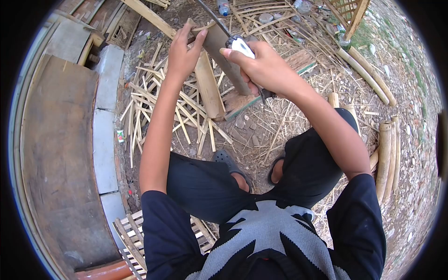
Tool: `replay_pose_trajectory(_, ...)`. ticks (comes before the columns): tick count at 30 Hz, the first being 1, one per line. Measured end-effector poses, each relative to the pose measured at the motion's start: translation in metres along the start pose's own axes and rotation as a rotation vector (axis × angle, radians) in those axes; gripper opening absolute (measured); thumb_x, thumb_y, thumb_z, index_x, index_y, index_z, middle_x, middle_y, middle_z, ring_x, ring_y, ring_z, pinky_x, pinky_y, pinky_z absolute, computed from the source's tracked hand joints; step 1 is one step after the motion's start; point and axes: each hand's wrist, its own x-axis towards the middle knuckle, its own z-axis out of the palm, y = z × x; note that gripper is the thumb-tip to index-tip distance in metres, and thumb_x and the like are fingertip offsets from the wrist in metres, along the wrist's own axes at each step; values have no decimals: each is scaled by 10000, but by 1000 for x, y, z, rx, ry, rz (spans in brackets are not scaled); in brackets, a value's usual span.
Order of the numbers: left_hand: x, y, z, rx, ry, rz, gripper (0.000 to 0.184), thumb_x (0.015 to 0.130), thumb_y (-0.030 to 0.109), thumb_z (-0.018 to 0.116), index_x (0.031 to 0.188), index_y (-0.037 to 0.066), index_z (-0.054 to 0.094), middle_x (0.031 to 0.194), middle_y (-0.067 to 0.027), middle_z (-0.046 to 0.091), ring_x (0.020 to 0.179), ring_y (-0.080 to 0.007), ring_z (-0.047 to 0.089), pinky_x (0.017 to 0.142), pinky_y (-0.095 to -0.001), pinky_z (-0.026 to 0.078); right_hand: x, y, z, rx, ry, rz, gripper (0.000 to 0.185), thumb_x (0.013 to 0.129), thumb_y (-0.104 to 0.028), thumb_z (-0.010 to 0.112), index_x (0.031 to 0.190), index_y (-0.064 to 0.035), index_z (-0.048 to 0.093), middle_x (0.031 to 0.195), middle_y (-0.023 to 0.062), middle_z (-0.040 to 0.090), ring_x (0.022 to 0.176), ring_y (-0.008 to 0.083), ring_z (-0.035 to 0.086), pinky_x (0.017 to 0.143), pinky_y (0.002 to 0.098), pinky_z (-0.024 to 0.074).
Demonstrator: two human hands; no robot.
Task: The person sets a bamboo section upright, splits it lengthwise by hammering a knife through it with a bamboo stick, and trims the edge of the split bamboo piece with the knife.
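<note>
A wide split bamboo piece stands tilted in front of me, its lower end by a wooden plank. My left hand grips its upper end, thumb on one side and fingers at the rim. My right hand is closed around the white-and-black handle of a long-bladed tool. Its thin dark blade points up and away, past the bamboo's top; the blade's edge is too small to make out. Another split bamboo piece lies just left, against the plank.
Thin bamboo strips are heaped on the left ground. Bamboo poles lie at right, more farther back. A brown board and grey blocks line the left. A slatted bamboo rack is near my left elbow.
</note>
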Motion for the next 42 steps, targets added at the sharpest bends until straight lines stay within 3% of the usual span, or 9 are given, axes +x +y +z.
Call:
replay_pose_trajectory(7,0,2,0,-6,4,10,360,988,328,595,1128,-4,591,1091,-162,637,986,-244,658,892,-374,539,-11,-13,1,37,19,-100,484,948,-411,599,831,59,598,602,100,618,440,169,626,409,315,487)
replay_pose_trajectory(13,0,-6,2,-22,0,-5,423,960,404,606,1125,14,612,1095,-183,645,1029,-335,642,886,-394,509,-2,0,8,37,12,-87,440,972,-392,583,846,29,584,546,54,563,408,137,574,383,285,440)
replay_pose_trajectory(17,1,1,-1,-17,-40,-35,383,994,347,593,1176,9,599,1118,-159,653,977,-216,667,846,-343,528,5,10,13,63,7,-42,414,991,-376,562,821,0,564,515,27,529,384,121,535,371,280,416)
replay_pose_trajectory(23,1,5,0,-9,-29,-15,409,995,368,585,1180,4,598,1091,-156,662,997,-229,672,823,-342,528,2,9,12,88,12,-31,411,990,-369,566,796,-7,551,500,19,509,380,115,525,362,276,417)
replay_pose_trajectory(26,0,15,-1,-75,-36,-95,427,973,403,589,1123,4,606,1095,-185,648,1016,-330,650,887,-384,508,1,7,10,107,-5,-20,408,991,-366,566,792,-10,548,498,18,507,379,113,524,362,273,416)
replay_pose_trajectory(32,0,19,-3,-1,-29,-45,404,981,386,580,1130,11,601,1052,-181,655,1008,-318,654,893,-371,509,3,9,9,141,-8,-22,408,992,-366,568,783,-18,538,511,18,510,378,109,520,366,267,417)
replay_pose_trajectory(35,0,15,-5,-50,-105,-71,450,991,378,564,1252,14,521,1210,-212,591,1098,-338,612,911,-402,503,3,8,9,131,-13,2,419,981,-367,581,826,21,544,553,45,538,412,134,559,382,285,446)
replay_pose_trajectory(37,-9,22,1,-104,56,-77,519,993,383,557,1333,14,426,1349,-234,468,1200,-361,531,953,-440,477,5,10,6,113,-30,15,474,959,-369,602,909,101,564,624,104,596,470,186,631,410,326,499)
replay_pose_trajectory(42,-25,42,0,-204,231,-225,648,1014,357,520,1475,36,196,1552,-226,203,1302,-357,420,1055,-457,390,6,13,6,229,-22,31,457,947,-387,627,926,66,578,658,122,630,490,193,651,428,327,520)
